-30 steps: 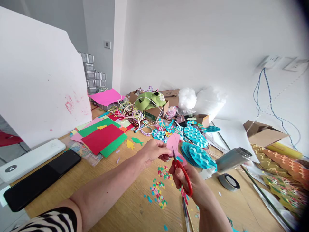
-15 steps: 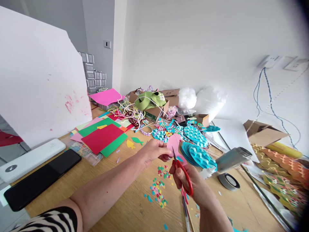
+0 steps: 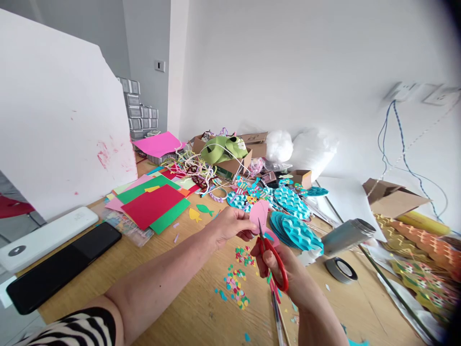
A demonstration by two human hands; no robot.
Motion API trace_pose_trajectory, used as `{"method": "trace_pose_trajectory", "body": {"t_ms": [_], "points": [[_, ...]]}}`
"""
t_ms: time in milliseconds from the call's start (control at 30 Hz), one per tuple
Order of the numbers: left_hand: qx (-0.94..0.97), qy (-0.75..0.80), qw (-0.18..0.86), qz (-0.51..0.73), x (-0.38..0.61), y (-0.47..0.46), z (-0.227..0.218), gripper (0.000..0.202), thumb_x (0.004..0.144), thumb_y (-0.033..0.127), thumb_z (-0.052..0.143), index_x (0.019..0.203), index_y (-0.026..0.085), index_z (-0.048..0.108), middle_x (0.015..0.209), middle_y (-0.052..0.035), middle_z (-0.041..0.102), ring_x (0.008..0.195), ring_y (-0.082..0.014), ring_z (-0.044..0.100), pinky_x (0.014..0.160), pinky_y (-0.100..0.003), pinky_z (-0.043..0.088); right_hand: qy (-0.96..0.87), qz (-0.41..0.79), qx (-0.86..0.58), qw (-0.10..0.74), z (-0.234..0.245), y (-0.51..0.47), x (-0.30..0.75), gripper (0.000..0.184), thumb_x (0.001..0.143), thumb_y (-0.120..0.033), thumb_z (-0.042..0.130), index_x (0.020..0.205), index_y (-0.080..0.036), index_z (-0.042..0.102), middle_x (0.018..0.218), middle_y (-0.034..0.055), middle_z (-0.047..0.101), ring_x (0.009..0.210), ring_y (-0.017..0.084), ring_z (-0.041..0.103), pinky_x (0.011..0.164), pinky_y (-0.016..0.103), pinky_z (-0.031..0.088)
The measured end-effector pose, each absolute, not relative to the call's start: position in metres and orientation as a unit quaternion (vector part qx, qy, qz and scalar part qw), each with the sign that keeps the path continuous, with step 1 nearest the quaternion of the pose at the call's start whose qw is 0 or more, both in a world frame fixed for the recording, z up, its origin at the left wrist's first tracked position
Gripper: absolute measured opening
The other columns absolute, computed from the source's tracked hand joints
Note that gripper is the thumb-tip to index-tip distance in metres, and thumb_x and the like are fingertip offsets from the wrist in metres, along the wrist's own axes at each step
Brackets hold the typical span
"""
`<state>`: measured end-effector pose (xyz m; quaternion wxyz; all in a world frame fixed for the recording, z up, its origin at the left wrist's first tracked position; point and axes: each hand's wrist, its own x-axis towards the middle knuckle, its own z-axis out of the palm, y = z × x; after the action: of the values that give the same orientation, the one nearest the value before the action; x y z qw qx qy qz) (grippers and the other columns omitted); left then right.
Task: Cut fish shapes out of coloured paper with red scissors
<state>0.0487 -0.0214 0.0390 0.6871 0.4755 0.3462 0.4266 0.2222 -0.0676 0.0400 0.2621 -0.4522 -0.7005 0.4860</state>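
Between its thumb and fingers my left hand [image 3: 236,223] pinches a piece of pink paper [image 3: 258,214], held up above the table. My right hand [image 3: 284,269] is wrapped round the red handles of a pair of scissors [image 3: 278,263]. The scissor blades point up and away from me and lie against the pink paper. Below the hands, small coloured paper dots [image 3: 236,283] are scattered on the wood. A yellow paper fish [image 3: 195,215] and a green paper fish [image 3: 205,209] lie left of my left hand.
Coloured paper sheets [image 3: 154,206] are piled at the left, near a black phone [image 3: 65,266] and a white device [image 3: 48,235]. Blue wavy paper ovals [image 3: 297,230], a metal flask [image 3: 349,236] and a roll of tape [image 3: 341,270] stand right. Boxes and craft bits [image 3: 225,149] crowd the back.
Both hands stay almost in place. The pink paper and the scissors have shifted very slightly, and a bit of green now shows below the scissors.
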Motion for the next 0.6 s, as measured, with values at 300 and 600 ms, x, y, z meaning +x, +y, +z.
{"method": "trace_pose_trajectory", "body": {"t_ms": [300, 600], "points": [[0.480, 0.340, 0.688, 0.424, 0.0484, -0.0219, 0.0394, 0.021, 0.054, 0.029, 0.069, 0.064, 0.011, 0.066, 0.060, -0.0014, 0.062, 0.053, -0.0087, 0.054, 0.060, -0.024, 0.044, -0.715, 0.487, -0.431, 0.259, 0.0394, -0.0673, 0.2245, 0.066, 0.076, -0.082, 0.044, 0.074, -0.017, 0.053, 0.060, 0.0022, 0.054, 0.057, 0.014, 0.046, 0.054, 0.027, 0.035], [0.482, 0.338, 0.688, 0.425, 0.0482, -0.0218, 0.0394, 0.020, 0.055, 0.029, 0.070, 0.064, 0.012, 0.066, 0.061, -0.0019, 0.064, 0.053, -0.0087, 0.054, 0.059, -0.023, 0.044, -0.712, 0.487, -0.436, 0.254, 0.0391, -0.0687, 0.2243, 0.063, 0.076, -0.083, 0.043, 0.074, -0.020, 0.051, 0.054, -0.0007, 0.049, 0.051, 0.013, 0.040, 0.048, 0.026, 0.030]]}}
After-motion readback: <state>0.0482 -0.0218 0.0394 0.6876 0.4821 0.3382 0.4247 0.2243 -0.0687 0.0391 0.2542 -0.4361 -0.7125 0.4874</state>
